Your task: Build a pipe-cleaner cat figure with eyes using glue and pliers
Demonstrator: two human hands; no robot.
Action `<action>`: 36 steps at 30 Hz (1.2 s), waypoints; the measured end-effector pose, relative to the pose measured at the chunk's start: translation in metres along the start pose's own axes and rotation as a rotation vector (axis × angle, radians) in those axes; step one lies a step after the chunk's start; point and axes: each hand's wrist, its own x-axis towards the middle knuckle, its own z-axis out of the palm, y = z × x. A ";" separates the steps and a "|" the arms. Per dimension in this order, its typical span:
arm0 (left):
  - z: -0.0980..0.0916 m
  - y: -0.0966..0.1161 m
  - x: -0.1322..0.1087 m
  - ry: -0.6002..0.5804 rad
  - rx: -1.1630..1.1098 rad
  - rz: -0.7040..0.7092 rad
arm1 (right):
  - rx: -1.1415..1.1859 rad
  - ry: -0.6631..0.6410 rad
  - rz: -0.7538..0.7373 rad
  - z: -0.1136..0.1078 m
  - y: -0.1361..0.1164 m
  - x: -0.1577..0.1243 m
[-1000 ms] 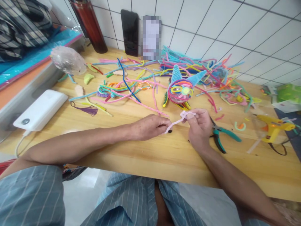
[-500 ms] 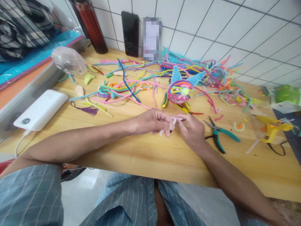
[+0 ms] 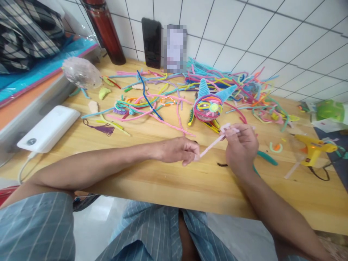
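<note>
A pale pink pipe cleaner (image 3: 213,144) stretches between my two hands above the wooden table (image 3: 168,181). My left hand (image 3: 179,150) pinches its lower end, fingers closed. My right hand (image 3: 240,146) grips its upper end, fingers curled round it. Just beyond my right hand stands a round pipe-cleaner figure (image 3: 208,105) with two blue cones on top. Teal-handled pliers (image 3: 268,158) lie partly hidden under my right hand.
Several loose coloured pipe cleaners (image 3: 244,90) are heaped at the back of the table. A yellow glue gun (image 3: 312,150) lies at the right, a white power bank (image 3: 47,128) at the left. A dark red bottle (image 3: 104,30) and a black phone (image 3: 151,41) stand by the tiled wall.
My hands have drawn apart. The right hand moved right and up, and the pink pipe cleaner is now pulled out straight between them. The pliers are now partly covered by my right hand.
</note>
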 end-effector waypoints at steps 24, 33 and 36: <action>-0.021 0.004 0.003 -0.012 -0.158 -0.045 | 0.009 -0.047 0.145 -0.037 -0.018 0.049; -0.024 0.009 0.001 0.098 -0.288 0.062 | -0.613 -0.438 0.231 -0.066 -0.032 0.055; -0.034 0.004 0.007 0.251 -0.387 0.108 | -0.791 -0.620 0.233 -0.096 -0.042 0.061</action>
